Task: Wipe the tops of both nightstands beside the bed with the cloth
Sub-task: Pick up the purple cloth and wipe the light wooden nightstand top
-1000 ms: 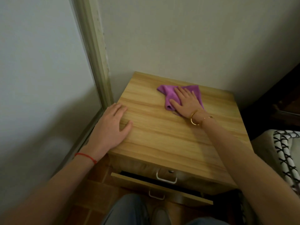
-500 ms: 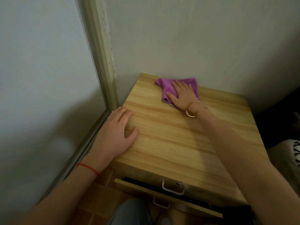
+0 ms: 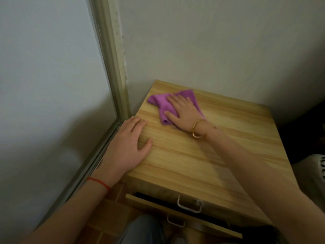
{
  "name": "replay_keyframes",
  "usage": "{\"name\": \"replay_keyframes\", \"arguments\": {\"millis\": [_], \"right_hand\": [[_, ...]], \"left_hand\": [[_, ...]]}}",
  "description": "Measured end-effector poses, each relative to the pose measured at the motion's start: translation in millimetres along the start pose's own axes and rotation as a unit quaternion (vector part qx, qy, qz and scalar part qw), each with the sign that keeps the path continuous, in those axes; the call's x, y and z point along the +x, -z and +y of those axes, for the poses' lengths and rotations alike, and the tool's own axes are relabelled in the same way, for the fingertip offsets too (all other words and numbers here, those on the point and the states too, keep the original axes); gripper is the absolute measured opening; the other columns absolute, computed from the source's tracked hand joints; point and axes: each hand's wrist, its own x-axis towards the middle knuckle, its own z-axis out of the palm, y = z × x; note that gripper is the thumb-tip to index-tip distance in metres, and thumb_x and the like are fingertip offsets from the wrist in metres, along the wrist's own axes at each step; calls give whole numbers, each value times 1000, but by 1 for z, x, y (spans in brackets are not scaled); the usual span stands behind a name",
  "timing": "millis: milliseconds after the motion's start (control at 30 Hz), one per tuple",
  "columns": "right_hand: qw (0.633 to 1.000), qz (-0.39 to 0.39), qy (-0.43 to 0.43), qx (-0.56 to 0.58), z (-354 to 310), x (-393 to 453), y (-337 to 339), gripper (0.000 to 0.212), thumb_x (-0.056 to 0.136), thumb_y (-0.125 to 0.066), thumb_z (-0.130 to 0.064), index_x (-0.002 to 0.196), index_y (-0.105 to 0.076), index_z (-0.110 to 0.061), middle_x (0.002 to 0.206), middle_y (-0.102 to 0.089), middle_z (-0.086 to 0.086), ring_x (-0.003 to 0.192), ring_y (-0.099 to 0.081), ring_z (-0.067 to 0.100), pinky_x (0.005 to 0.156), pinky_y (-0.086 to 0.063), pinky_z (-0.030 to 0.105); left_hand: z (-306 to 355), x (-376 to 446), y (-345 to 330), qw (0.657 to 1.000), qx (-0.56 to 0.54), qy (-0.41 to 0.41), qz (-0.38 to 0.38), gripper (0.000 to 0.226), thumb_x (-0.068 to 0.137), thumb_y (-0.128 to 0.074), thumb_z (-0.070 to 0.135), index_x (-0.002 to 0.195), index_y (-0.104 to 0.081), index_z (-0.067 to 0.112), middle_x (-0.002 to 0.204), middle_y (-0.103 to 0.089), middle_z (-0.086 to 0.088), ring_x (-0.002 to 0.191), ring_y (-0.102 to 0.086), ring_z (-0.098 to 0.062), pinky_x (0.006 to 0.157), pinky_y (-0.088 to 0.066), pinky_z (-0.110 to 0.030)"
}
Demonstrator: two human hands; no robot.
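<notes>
Light wood-grain nightstand set in the corner, back edge against the wall, left side near a door frame. On its top: purple cloth, rumpled, at the far-left area, pressed flat under the right hand. Left hand lies palm-down over the top's left edge. Rest of the top bare. Upper drawer stands slightly pulled out.

1 nightstand, 1 cloth, 2 hands.
</notes>
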Motion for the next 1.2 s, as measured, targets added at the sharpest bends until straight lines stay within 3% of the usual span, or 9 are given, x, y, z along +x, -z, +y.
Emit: {"name": "replay_keyframes", "arguments": {"millis": [100, 200, 267, 467, 667, 867, 933, 1067, 1200], "right_hand": [[1000, -9, 26, 10, 6, -21, 2, 78, 85, -21, -67, 151, -15, -25, 158, -16, -2, 146, -12, 17, 118, -1, 37], [997, -11, -80, 0, 36, -26, 11, 67, 95, -33, -56, 151, -16, -23, 159, -14, 0, 146, -11, 20, 118, 0, 38], [995, -10, -99, -11, 35, -32, 13, 67, 95, -32, -55, 151, -15, -22, 159, -13, 1, 146, -11, 21, 117, 0, 38], [998, -12, 63, 20, -22, -105, 12, 73, 88, -22, -64, 151, -14, -28, 158, -13, -6, 144, -9, 12, 117, 3, 33], [992, -10, -123, -1, 25, -105, 21, 75, 88, -27, -64, 151, -16, -24, 159, -12, -1, 146, -10, 19, 117, 1, 36], [999, -13, 50, 16, -50, -159, 15, 73, 89, -21, -66, 151, -8, -30, 157, -6, -10, 144, -4, 8, 118, 5, 33], [999, -17, 38, 10, -36, -163, 18, 70, 92, -26, -63, 151, -9, -31, 158, -8, -8, 145, -4, 10, 117, 5, 32], [994, -19, -111, 6, 9, -156, 25, 76, 88, -21, -68, 151, -11, -27, 159, -9, -4, 146, -7, 17, 118, 1, 36], [999, -15, -31, 5, -42, -175, 17, 80, 84, -11, -73, 151, -8, -29, 159, -7, -5, 146, -3, 13, 117, 5, 34]], "left_hand": [[1, 0, 1, 1000, 1, 0, 0, 66, 89, -43, 55, 143, -44, 17, 152, -37, -2, 143, -25, -16, 117, -12, -25], [3, -2, 2, 1000, -1, -1, 6, 61, 93, -50, 48, 145, -41, 17, 154, -33, -1, 145, -22, -16, 118, -10, -26], [3, -3, 2, 1000, 0, 2, 9, 61, 93, -50, 47, 146, -39, 18, 155, -32, 0, 145, -20, -14, 118, -8, -25], [5, -4, 4, 1000, -7, -3, 6, 61, 93, -52, 45, 144, -43, 13, 153, -36, -6, 144, -25, -19, 120, -17, -33], [6, -5, 5, 1000, 13, -7, 3, 60, 95, -48, 46, 146, -40, 14, 155, -33, -5, 145, -22, -19, 116, -9, -27], [5, -4, 4, 1000, 5, -1, 1, 61, 93, -53, 43, 143, -44, 11, 152, -38, -9, 143, -27, -22, 120, -17, -33], [4, -4, 3, 1000, 5, 2, -7, 62, 93, -51, 45, 145, -42, 12, 154, -35, -8, 145, -25, -22, 120, -16, -34], [2, -5, 3, 1000, 9, 2, -17, 63, 95, -44, 50, 148, -37, 15, 156, -30, -4, 146, -19, -19, 120, -13, -34], [3, -6, 2, 1000, 8, 1, -15, 62, 95, -47, 47, 147, -38, 14, 155, -33, -6, 146, -21, -21, 121, -14, -34]]}}
